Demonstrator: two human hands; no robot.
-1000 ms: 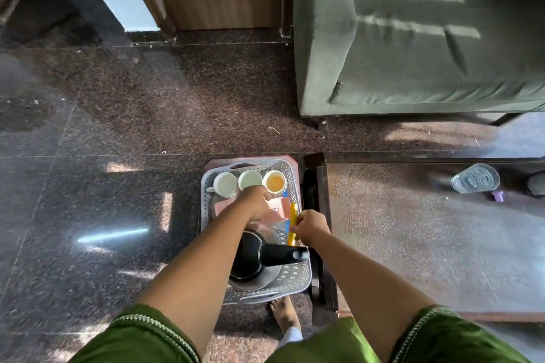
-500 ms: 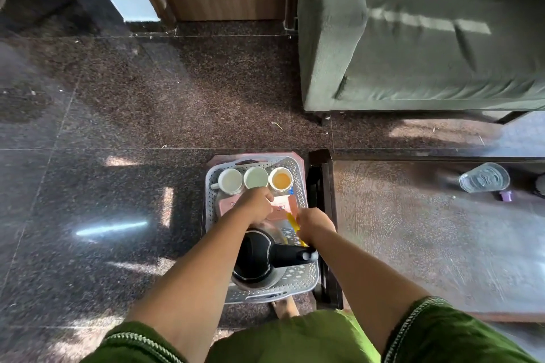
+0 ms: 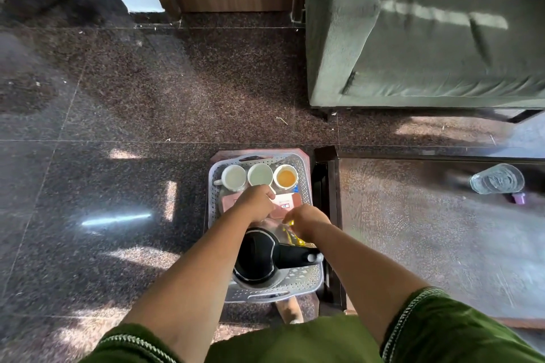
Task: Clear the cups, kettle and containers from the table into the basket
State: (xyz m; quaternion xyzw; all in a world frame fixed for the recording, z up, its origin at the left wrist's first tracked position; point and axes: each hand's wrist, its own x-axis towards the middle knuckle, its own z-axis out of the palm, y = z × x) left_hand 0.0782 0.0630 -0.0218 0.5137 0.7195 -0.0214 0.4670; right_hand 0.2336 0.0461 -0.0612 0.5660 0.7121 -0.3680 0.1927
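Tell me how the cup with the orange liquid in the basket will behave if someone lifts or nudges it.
The cup with orange liquid stands open-topped and looks partly full, so a tilt or jolt would likely spill it. It looks like glazed ceramic: probably stiff, smooth and breakable. It stands at the basket's far end, right beside the middle cup, so a push could knock them together.

Left hand [image 3: 256, 202]: forearm bare, extended forward and down, fingers curled under, knuckles up. Right hand [image 3: 306, 220]: forearm bare, extended alongside, just beside the left, fingers curled; whether either hand grips anything cannot be told. Both upper arms in green sleeves.
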